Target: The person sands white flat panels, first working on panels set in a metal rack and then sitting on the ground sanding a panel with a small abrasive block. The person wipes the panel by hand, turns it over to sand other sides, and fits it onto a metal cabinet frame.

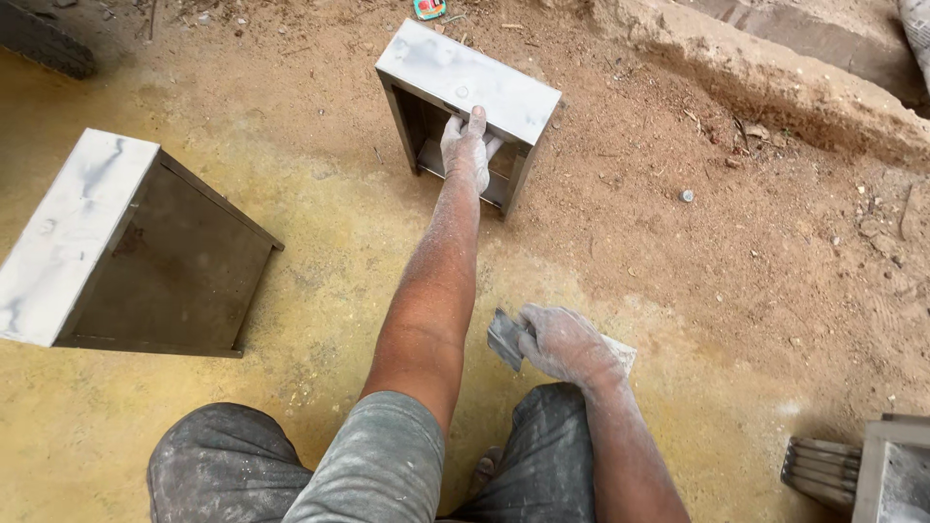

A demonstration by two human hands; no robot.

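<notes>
While the left hand reaches forward, its fingers hook over the top edge of the open box standing on the dirt floor, well ahead of the knees. The right hand closes its fingers on a putty knife. White coating covers the box top; a second box at left appears likewise coated. Interior surfaces look bare and are partly shadowed. At lower right, another item is cut off.
</notes>
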